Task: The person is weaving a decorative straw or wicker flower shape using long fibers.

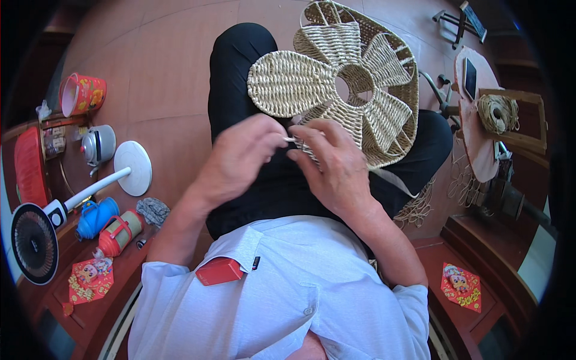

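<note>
A straw-coloured woven basket [288, 84] with flower-like petals around a round hole rests on my lap, tilted against its curved outer wall. At its near side, my left hand [249, 153] is closed, slightly blurred, with its fingertips at the end of a pale straw cord [289, 139]. Just to the right, my right hand [336, 168] curls its thumb and fingers around a small, partly woven piece [307, 149] at the basket's near edge. Most of that piece is hidden behind my fingers. A loose pale strand [396, 180] trails from beneath the basket over my right leg.
On the right, a coil of straw cord [498, 114] sits by a wooden frame [543, 123] and a phone [470, 78] on a small table. To the left are a white fan [36, 243], blue and red flasks [98, 217], a kettle [99, 145] and a red bucket [83, 95].
</note>
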`<state>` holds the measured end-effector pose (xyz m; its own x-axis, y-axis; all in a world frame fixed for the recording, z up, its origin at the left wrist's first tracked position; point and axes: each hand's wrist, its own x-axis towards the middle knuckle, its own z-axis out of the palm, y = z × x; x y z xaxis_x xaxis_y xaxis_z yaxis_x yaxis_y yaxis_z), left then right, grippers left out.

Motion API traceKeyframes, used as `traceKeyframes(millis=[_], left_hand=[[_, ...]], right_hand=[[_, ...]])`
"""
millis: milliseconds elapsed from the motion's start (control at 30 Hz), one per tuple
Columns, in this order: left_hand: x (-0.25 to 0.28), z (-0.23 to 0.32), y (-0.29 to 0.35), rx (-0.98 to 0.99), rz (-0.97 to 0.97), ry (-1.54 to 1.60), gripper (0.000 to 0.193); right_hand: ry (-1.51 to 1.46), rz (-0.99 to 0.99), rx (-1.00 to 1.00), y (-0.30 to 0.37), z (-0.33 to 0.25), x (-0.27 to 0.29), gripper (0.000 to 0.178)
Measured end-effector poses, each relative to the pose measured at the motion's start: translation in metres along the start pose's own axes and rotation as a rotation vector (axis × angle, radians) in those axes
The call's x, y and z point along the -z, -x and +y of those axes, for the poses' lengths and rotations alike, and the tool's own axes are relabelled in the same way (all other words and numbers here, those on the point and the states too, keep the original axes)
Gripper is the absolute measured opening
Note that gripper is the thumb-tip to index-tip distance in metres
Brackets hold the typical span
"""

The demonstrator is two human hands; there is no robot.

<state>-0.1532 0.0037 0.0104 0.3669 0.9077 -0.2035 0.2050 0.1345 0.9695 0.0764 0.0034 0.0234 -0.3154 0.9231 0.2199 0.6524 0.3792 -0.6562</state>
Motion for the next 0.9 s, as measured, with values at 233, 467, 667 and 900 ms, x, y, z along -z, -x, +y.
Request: traceKeyframes(millis=[233, 467, 667, 900], left_hand=[[0.070, 0.055, -0.021, -0.492, 0.087, 0.866, 0.048], [0.007, -0.014, -0.018, -0.117, -0.038, 0.455, 0.031], [0.122, -0.046, 0.004, -0.046, 0.305, 0.477, 0.028], [0.127, -0.040, 0.003, 0.056, 0.460, 0.408, 0.027]], right_hand=[[-1.079, -0.389, -0.397, -0.032, -0.027, 0.036, 0.029], [-1.447, -0.024, 0.002, -0.106, 0.030, 0.213, 0.032], [-0.932, 0.171, -0.368, -0.045, 0.088, 0.179, 0.035], [-0.622, 0.122, -0.532, 0.012, 0.058, 0.074, 0.030]])
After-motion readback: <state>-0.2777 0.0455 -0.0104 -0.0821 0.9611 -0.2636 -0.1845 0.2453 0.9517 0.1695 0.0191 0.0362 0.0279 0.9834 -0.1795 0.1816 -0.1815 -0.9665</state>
